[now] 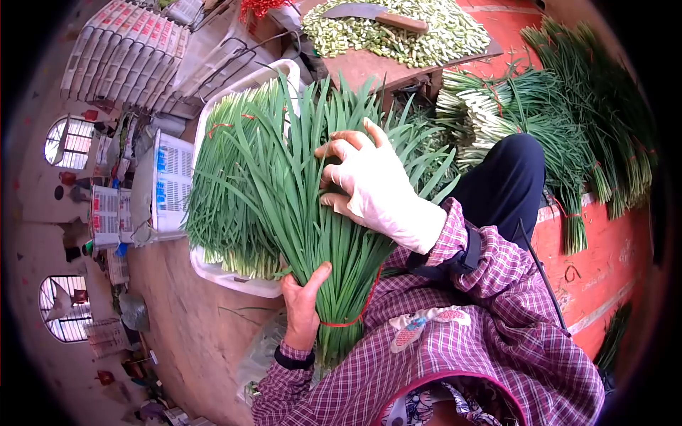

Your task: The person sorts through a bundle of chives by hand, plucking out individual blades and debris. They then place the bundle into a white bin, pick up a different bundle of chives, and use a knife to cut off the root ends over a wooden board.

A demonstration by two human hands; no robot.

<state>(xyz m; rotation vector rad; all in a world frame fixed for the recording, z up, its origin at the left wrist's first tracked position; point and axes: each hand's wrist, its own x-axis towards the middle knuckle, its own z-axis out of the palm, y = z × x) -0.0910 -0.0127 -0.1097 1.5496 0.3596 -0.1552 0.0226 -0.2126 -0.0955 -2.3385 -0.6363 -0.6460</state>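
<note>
At frame centre, leaf bundle (337, 255): left hand (302, 309) clamped on it beside the red band (342, 324); right hand (373, 181) gloved, fingers curled, apart, over it. Judged best: steady low hold, light touch.

Wood-handled knife (376, 15) resting on heap of chopped stalks (426, 44), heap spread over wooden board (359, 69). Stacked pale crates (124, 60). Two barred windows (65, 312) in pale wall (42, 231).
</note>
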